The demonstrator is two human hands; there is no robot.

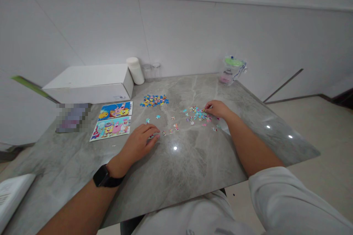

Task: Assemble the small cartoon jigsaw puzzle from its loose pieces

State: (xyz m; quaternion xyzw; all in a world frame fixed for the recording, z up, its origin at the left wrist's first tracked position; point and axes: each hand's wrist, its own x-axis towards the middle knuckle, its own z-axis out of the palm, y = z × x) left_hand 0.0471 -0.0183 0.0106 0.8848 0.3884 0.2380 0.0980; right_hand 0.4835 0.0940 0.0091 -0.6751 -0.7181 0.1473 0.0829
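Small colourful puzzle pieces lie scattered on a grey marble table (193, 165). My left hand (139, 142), with a black watch on its wrist, rests palm down with fingers together, its fingertips on a loose piece near a few scattered pieces (171, 130). My right hand (217, 109) reaches to a pile of pieces (197, 114), its fingers curled and pinching at the pile's right edge. A second, mostly blue and yellow pile (154, 100) lies farther back. Two cartoon picture cards (113, 120) lie left of my left hand.
A white box (91, 82) stands at the back left, with a white cylinder (135, 70) and two clear glasses (151, 71) beside it. A bagged green-lidded container (232, 69) sits at the back right. A blurred dark item (72, 117) lies left of the cards.
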